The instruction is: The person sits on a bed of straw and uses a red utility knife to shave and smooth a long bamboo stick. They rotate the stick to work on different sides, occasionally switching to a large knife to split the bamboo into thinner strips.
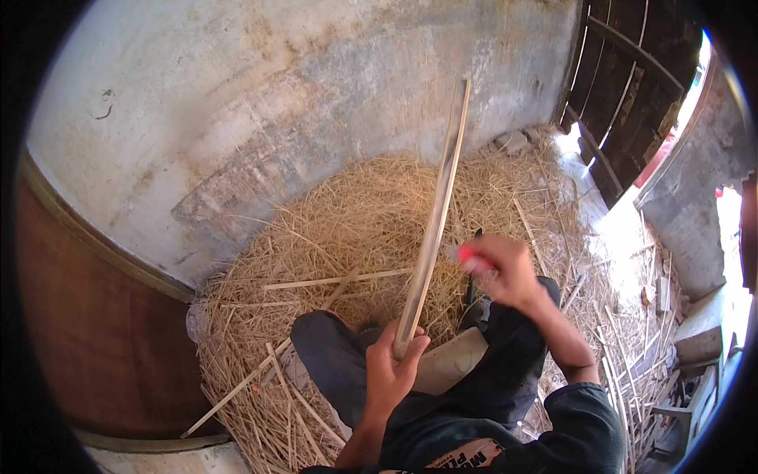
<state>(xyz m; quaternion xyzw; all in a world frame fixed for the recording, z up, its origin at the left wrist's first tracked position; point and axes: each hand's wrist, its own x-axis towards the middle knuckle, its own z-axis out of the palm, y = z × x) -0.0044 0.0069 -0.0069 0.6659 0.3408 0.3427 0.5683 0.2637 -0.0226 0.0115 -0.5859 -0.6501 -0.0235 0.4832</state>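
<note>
My left hand point(389, 370) is closed round the near end of a long split bamboo strip point(437, 217). The strip stands up at a slant, its far end reaching toward the wall. To the right of it, my right hand point(507, 267) is closed on a small red-handled tool point(474, 259), smeared by motion. What kind of tool it is cannot be made out, and it looks apart from the strip. A pale curved piece point(452, 362) lies across my lap, between my dark-trousered legs.
Straw-like shavings point(355, 197) cover the floor around me, with several loose strips point(339, 279) among them. A stained wall point(316, 95) rises ahead, a brown panel point(103, 316) stands left, and a dark wooden door point(624, 87) is at the far right. A wooden frame point(695, 403) sits at right.
</note>
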